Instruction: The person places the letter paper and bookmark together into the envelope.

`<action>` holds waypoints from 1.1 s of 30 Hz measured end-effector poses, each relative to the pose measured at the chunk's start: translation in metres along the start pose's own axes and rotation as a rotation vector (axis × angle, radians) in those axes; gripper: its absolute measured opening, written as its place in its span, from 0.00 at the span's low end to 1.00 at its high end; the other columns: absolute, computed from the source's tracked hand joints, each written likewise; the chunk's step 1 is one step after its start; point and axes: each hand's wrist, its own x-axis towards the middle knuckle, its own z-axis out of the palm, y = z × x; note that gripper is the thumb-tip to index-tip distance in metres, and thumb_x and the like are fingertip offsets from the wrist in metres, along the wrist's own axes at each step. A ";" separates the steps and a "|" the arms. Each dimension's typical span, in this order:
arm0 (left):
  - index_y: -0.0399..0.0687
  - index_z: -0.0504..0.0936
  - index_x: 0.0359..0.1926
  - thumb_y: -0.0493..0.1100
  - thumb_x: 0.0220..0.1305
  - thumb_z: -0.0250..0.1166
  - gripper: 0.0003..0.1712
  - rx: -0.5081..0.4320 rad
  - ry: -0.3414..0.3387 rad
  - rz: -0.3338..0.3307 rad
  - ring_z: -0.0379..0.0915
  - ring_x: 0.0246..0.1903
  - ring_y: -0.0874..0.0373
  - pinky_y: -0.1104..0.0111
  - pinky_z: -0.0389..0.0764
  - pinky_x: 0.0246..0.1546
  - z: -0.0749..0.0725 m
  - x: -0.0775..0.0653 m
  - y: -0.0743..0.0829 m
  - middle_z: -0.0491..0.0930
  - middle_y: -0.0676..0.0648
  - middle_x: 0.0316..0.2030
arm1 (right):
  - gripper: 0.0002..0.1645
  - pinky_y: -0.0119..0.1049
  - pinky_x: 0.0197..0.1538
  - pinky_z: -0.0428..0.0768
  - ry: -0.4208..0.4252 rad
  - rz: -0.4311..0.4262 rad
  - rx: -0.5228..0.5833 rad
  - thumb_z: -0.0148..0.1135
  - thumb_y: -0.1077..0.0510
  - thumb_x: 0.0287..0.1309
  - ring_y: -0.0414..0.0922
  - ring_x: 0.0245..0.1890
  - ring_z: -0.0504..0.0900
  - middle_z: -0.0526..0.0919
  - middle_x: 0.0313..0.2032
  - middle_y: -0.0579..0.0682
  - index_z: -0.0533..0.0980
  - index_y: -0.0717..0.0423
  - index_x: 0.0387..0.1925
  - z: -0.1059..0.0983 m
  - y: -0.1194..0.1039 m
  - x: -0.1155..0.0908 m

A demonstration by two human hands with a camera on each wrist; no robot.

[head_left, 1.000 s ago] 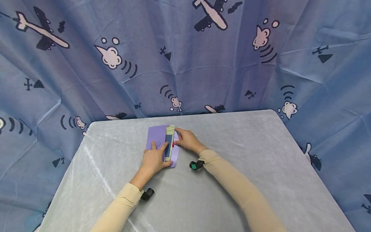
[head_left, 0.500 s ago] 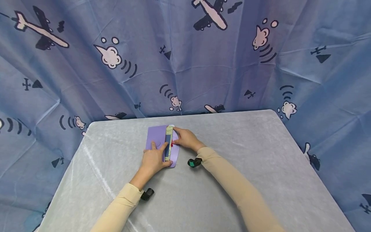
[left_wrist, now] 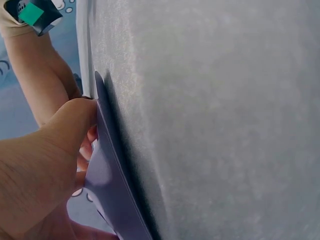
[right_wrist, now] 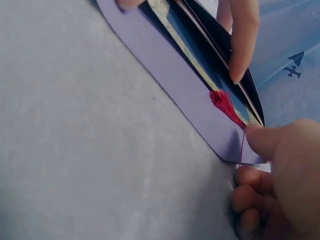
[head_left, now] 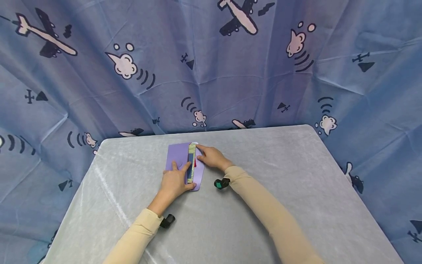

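A purple envelope (head_left: pixel 176 151) lies on the table with its flap (head_left: pixel 199 175) spread to the right. Partly inside it is a card (head_left: pixel 191 148) with a yellow-green patterned border and a dark blue middle. A red tassel (right_wrist: pixel 226 105) hangs from the card's outer edge over the flap. My left hand (head_left: pixel 173 182) presses on the envelope with spread fingers, its thumb on the flap; in the right wrist view one fingertip lies along the opening. My right hand (head_left: pixel 213 158) holds the card's far end, thumb by the tassel cord, other fingers curled below at the flap's edge.
The table has a light grey cloth (head_left: pixel 283 205) and its far edge runs just beyond the envelope. Behind it hangs a blue curtain (head_left: pixel 211 66) with airplane prints. Each wrist wears a small black camera (head_left: pixel 167 221).
The card has slid a little left, deeper into the envelope, and the tassel with it. My right hand has shifted slightly left, while the left hand and the envelope have stayed in place.
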 end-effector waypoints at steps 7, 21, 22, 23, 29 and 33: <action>0.56 0.70 0.70 0.72 0.44 0.72 0.53 -0.002 0.016 0.009 0.82 0.35 0.28 0.40 0.79 0.46 0.001 0.000 0.000 0.69 0.18 0.61 | 0.34 0.39 0.42 0.72 -0.003 -0.011 -0.005 0.60 0.56 0.67 0.43 0.30 0.70 0.68 0.24 0.45 0.64 0.50 0.72 0.000 0.003 0.003; 0.57 0.70 0.70 0.72 0.44 0.72 0.53 0.005 0.005 0.003 0.82 0.34 0.28 0.40 0.79 0.46 0.000 0.000 -0.001 0.68 0.18 0.61 | 0.32 0.31 0.31 0.63 -0.017 -0.007 0.067 0.60 0.58 0.66 0.39 0.24 0.66 0.69 0.22 0.44 0.67 0.50 0.71 -0.003 0.005 0.006; 0.57 0.70 0.70 0.72 0.44 0.72 0.53 0.007 0.004 0.003 0.82 0.34 0.28 0.40 0.79 0.47 0.000 -0.001 -0.001 0.68 0.18 0.61 | 0.33 0.31 0.31 0.63 -0.018 -0.007 0.068 0.61 0.58 0.65 0.39 0.24 0.66 0.69 0.22 0.44 0.67 0.50 0.71 -0.003 0.006 0.006; 0.57 0.70 0.70 0.72 0.44 0.72 0.53 0.007 0.003 0.004 0.82 0.34 0.28 0.39 0.79 0.47 0.000 -0.001 -0.001 0.68 0.18 0.61 | 0.34 0.30 0.30 0.63 -0.022 -0.006 0.071 0.63 0.58 0.64 0.39 0.24 0.66 0.68 0.22 0.44 0.67 0.50 0.71 -0.003 0.006 0.007; 0.57 0.69 0.70 0.72 0.45 0.72 0.53 0.007 0.002 0.003 0.82 0.34 0.28 0.40 0.79 0.46 0.001 0.000 -0.001 0.68 0.19 0.61 | 0.41 0.30 0.29 0.61 -0.042 -0.010 0.102 0.69 0.55 0.58 0.39 0.23 0.64 0.65 0.20 0.43 0.66 0.50 0.71 -0.004 0.006 0.007; 0.56 0.70 0.70 0.72 0.44 0.72 0.53 0.010 0.007 0.008 0.82 0.34 0.29 0.40 0.79 0.47 0.002 0.000 -0.002 0.69 0.19 0.61 | 0.45 0.29 0.28 0.61 -0.044 -0.020 0.116 0.74 0.53 0.53 0.38 0.22 0.63 0.65 0.20 0.42 0.65 0.51 0.72 -0.005 0.006 0.007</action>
